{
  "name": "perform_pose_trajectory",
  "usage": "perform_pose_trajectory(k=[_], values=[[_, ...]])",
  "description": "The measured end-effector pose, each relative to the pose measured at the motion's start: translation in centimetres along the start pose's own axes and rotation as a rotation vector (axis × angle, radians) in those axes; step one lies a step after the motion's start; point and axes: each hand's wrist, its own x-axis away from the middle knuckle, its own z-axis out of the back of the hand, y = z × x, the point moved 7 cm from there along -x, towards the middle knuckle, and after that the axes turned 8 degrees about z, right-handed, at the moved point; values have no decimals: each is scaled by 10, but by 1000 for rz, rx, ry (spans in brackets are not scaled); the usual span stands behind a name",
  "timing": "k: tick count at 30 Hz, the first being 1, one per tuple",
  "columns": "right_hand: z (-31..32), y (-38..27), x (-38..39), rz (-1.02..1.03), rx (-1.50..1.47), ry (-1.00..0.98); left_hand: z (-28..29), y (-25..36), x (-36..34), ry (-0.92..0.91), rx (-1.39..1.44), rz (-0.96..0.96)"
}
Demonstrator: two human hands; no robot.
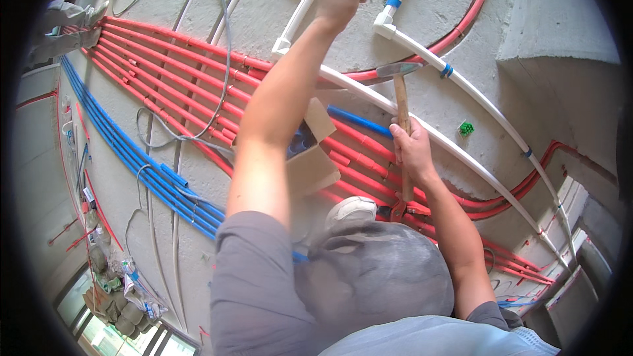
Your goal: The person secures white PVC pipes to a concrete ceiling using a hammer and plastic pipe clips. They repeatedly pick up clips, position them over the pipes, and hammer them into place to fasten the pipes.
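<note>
My left hand (341, 1) is raised over the white pipe (302, 16), fingers pinched together. A thin, pale tip of something small sticks out past the fingertips; its kind is too small to tell. In my right hand (415, 148) is a hammer (401, 95), gripped around its wooden handle, with the metal head up and away from me. The hammer head is over a red pipe (362, 76) running along the floor. Left of that hand, a short blue pipe (359, 121) lies across the red pipes. Behind my left forearm, an open cardboard box (312, 170) holds blue fittings.
Parallel red conduits (178, 79) and blue conduits (138, 155) run across the concrete floor. A grey cable (227, 46) loops over them. Small green plugs (466, 129) lie at right. A red-handled tool (398, 211) is by my knee. Another person's legs (69, 33) show far left.
</note>
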Motion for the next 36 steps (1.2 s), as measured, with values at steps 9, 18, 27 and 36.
perform_pose_trajectory(k=[9,18,27,36], values=[[3,16,-5,-56,-19,16,-34,-107,-51,132,80,47],[6,15,-7,-64,-17,0,-28,-84,-32,70,-126,-64],[3,10,-7,-63,9,-2,-27,-82,-29,55,-87,-82],[-2,5,-5,-91,38,6,-38,-82,-30,49,-222,-279]])
